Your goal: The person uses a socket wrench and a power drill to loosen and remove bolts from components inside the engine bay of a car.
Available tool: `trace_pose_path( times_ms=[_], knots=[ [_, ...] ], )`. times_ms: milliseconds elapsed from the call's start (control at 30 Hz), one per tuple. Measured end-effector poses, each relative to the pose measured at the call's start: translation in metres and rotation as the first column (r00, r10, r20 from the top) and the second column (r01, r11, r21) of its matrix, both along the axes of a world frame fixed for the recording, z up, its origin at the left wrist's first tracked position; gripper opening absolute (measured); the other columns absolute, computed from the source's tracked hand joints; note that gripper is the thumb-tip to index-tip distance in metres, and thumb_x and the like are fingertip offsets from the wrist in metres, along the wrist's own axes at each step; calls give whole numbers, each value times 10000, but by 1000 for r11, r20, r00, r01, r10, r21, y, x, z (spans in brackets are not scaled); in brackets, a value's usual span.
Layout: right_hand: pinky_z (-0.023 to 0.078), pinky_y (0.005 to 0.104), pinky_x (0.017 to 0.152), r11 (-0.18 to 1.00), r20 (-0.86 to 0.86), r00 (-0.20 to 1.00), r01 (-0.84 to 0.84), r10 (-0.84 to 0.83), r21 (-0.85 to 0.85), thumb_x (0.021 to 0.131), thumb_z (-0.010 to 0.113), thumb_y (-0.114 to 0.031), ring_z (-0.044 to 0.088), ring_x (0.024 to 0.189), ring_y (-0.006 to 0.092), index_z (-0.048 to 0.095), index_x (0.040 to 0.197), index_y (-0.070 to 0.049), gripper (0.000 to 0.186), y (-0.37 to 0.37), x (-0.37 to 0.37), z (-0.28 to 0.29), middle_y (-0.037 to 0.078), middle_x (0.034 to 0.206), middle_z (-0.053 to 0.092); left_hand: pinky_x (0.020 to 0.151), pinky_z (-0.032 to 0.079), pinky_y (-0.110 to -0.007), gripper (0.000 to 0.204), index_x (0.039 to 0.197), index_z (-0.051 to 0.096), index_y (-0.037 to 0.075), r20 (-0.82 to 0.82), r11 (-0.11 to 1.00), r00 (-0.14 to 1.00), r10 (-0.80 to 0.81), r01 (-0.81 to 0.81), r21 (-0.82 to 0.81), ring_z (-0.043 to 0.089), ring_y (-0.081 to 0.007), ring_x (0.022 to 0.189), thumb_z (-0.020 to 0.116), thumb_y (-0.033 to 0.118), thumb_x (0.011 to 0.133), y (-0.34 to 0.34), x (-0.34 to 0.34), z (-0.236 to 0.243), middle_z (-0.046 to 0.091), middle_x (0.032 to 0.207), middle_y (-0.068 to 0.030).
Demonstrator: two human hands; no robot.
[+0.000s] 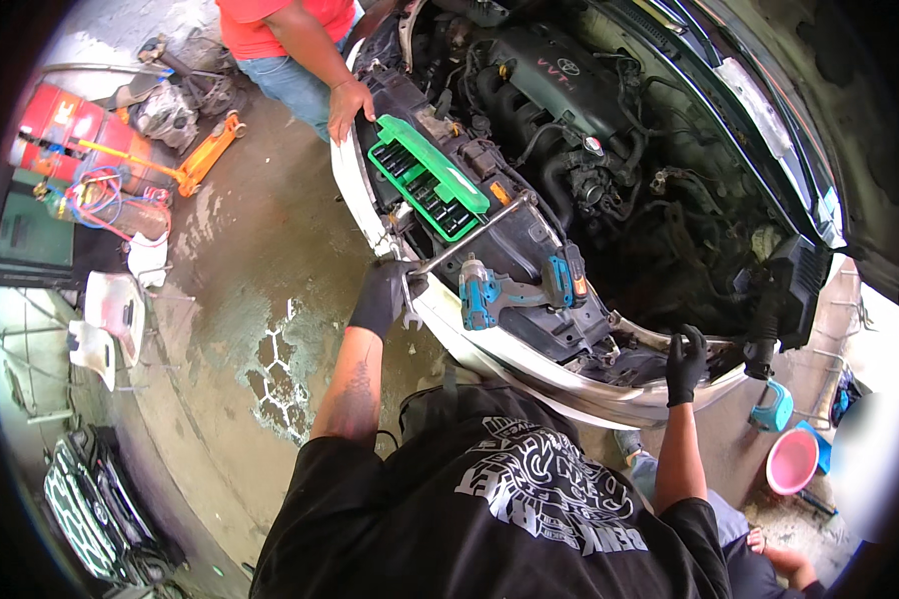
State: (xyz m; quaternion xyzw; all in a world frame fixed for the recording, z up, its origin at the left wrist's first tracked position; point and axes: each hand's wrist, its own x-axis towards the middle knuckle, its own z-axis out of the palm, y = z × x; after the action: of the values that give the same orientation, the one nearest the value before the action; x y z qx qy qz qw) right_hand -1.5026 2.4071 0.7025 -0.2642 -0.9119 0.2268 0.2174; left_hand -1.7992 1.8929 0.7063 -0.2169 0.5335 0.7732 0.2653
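Nearest the camera, a black T-shirt [420, 529] with white print. Clenched beyond it: the left grip [378, 299], black-gloved, wrapped around the near end of a long metal bar [469, 240], with the forked head of a steel spanner [411, 313] poking out below the same fingers. Held slanting up and away to the right, past the near end of a green socket case [428, 158] with its lid raised, to a tip over the dark front panel inside the white bumper [360, 208]. Well apart, at the front corner of the engine bay, the right grip [685, 369], also black-gloved, with fingers bent; cannot tell whether holding or touching anything. Lying on the panel between both, out of either grip, a teal-and-black cordless impact wrench [514, 293]. Beside the case, another person's bare hand [351, 106] at the bumper edge. Farther off, a dark engine cover [544, 65] and, on the floor, an orange jack [210, 155].
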Motion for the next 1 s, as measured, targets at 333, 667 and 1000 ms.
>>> trace_pose_path(
  times_ms=[333,667,1000],
  knots=[
    [527,367,841,971,166,984,-22,63,-236,892,669,-56,694,932,294,703,1060,-8,178,-183,20,39,166,1023,719,612,493,-475,232,910,671,-24,-579,557,611,-539,-257,-790,684,-333,704,650,181,804,-12,-250,-151,658,715,-215],
    [536,314,714,862,321,941,251,-110,-440,885,718,-90,710,772,209,747,1041,7,186,-265,84,12,147,916,744,806,511,-475,245,941,704,-29,-574,479,668,-473,-352,-804,666,-384,876,639,197,868,66,-214,-75,703,929,-219],
    [550,353,788,929,246,968,126,-40,-347,887,703,-122,727,889,277,731,1034,-19,182,-241,3,48,166,963,734,631,515,-509,272,726,701,-8,-402,407,429,-809,-84,-910,675,-434,663,596,223,824,64,-244,-114,706,734,-207]
  ],
)
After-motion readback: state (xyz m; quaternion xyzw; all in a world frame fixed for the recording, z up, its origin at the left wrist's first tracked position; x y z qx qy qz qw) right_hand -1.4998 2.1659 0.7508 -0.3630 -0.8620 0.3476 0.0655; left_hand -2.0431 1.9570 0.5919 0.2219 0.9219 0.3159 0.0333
